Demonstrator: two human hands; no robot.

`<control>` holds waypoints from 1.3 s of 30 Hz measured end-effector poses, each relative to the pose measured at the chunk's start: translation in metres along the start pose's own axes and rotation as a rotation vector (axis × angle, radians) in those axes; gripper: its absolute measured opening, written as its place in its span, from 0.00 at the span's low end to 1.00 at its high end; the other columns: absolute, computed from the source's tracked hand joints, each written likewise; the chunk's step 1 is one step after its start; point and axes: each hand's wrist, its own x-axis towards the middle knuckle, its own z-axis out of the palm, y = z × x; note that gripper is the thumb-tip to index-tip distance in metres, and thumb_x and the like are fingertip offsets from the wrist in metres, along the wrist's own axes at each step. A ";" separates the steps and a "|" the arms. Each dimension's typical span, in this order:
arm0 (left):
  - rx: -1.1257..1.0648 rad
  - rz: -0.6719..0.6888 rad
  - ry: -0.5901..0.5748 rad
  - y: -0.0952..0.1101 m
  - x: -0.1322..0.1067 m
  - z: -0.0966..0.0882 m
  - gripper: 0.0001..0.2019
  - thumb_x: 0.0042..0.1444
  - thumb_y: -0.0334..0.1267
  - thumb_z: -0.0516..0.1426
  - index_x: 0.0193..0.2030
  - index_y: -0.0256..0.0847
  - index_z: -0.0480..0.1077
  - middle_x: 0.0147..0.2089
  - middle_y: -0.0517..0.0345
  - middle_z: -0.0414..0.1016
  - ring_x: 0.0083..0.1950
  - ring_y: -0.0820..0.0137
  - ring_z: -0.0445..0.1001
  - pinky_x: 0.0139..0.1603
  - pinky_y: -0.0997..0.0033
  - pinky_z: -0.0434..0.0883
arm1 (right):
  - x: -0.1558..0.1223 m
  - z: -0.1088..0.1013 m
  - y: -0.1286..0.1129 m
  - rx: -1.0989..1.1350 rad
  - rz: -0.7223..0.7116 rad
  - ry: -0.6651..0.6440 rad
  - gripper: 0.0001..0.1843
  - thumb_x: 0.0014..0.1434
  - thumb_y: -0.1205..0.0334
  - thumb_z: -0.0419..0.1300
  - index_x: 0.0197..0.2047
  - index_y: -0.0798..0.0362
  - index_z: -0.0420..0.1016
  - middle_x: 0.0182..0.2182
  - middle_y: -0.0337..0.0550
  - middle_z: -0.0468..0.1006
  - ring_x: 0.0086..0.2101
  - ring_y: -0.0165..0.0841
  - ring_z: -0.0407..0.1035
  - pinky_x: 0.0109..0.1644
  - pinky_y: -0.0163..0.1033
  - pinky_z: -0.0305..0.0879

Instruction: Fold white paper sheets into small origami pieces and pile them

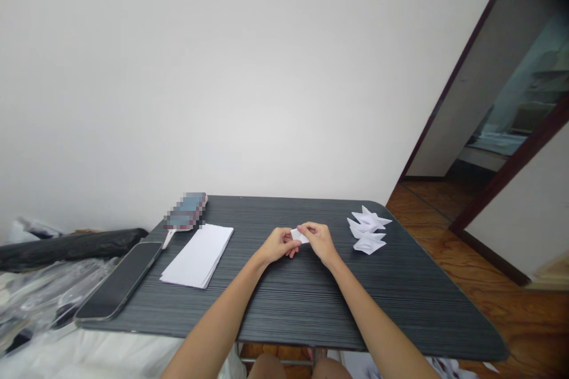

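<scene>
Between my two hands, above the middle of the dark table [284,302], is a small folded piece of white paper [299,237]. My left hand [281,244] pinches its left side with thumb and fingers. At its right and upper edge, my right hand [317,239] grips it, thumb and fingers pressed together. Several folded white paper boats [370,243] sit in a cluster to the right of my right hand. A stack of white paper sheets [198,257] lies left of my left hand. Fingers cover part of the folded paper.
A phone [120,281] lies at the table's left edge. Behind the paper stack is a blurred-out object [186,211] with a white strip. Plastic-wrapped items [57,290] and a black roll [71,249] are beside the table. A white wall [267,83] stands behind it.
</scene>
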 end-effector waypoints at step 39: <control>0.762 0.270 0.413 0.007 -0.004 0.000 0.10 0.53 0.38 0.47 0.37 0.37 0.66 0.28 0.57 0.71 0.27 0.75 0.69 0.30 0.78 0.66 | -0.006 0.003 -0.004 -0.213 -0.169 0.012 0.12 0.50 0.58 0.52 0.32 0.56 0.72 0.25 0.44 0.75 0.19 0.28 0.67 0.24 0.33 0.65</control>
